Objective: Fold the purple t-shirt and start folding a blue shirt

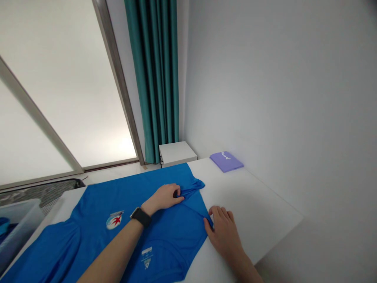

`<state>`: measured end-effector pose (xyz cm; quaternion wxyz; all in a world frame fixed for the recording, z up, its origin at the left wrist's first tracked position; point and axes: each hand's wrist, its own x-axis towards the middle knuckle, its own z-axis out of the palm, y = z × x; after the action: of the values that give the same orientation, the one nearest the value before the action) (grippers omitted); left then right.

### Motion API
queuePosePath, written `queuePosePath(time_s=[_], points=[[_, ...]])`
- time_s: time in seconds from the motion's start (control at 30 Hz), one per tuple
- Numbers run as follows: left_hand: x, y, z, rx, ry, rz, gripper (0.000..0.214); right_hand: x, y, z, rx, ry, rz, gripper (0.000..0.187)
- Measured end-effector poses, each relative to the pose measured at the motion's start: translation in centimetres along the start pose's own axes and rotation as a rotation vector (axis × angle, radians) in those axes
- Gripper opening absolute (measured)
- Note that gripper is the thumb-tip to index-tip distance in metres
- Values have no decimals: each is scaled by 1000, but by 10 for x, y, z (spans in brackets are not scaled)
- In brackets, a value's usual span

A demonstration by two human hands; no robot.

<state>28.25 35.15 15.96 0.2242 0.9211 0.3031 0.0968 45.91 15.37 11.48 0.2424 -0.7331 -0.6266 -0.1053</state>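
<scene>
A blue T-shirt (97,200) lies spread over the white table (250,200), its neckline toward the bottom of the view and a round red-and-white logo on its chest. My left hand (166,195), with a dark watch on the wrist, is closed on the shirt's fabric beside the bunched sleeve on the right. Pinched between the thumb and fingers of my right hand (224,230) is the shirt's right edge, nearer to me. Some creases run in the cloth between the two hands.
A folded purple cloth (226,161) rests on the table against the wall. Behind the table stand a small white cabinet (178,152) and a green curtain (159,78). At the lower left is a translucent bin (25,220) with dark and blue cloth inside.
</scene>
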Motion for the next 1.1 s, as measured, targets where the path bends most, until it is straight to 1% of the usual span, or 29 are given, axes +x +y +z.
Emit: queuePosePath(time_s=[0.07,0.13,0.17,0.23,0.3,0.37,0.43,0.5,0.6,0.7,0.8,0.87,0.93,1.03,1.1], points=[[0,3,-1,21,-6,14,18,0,0,0,-37,7,3,11],[1,7,-1,-81,2,-9,19,0,0,0,-53,8,3,12],[2,9,0,-185,9,-28,22,0,0,0,-56,5,4,12],[3,15,1,-462,39,-67,26,0,0,0,-62,-4,7,13],[4,20,1,-715,105,-100,28,0,0,0,-73,-5,8,14],[5,23,2,-869,183,-146,30,0,1,0,-76,1,0,15],[5,22,1,-932,229,-204,29,-1,1,1,-56,1,-12,15],[6,19,0,-917,233,-242,27,-1,2,3,-16,-10,-15,15],[5,9,-4,-847,183,-266,24,-2,3,5,64,-22,-21,16],[3,-1,-8,-796,101,-263,21,-2,4,6,160,-56,-48,19],[-1,-11,-13,-718,-27,-253,22,-2,5,5,231,-112,-68,24],[-4,-15,-17,-598,-105,-243,25,-2,5,2,268,-144,-87,28],[-7,-18,-21,-398,-134,-237,26,-1,4,-2,301,-165,-117,30],[-11,-18,-24,-117,-148,-243,24,0,2,-6,315,-178,-151,22],[-12,-17,-24,-43,-166,-251,24,0,1,-7,313,-188,-157,17]])
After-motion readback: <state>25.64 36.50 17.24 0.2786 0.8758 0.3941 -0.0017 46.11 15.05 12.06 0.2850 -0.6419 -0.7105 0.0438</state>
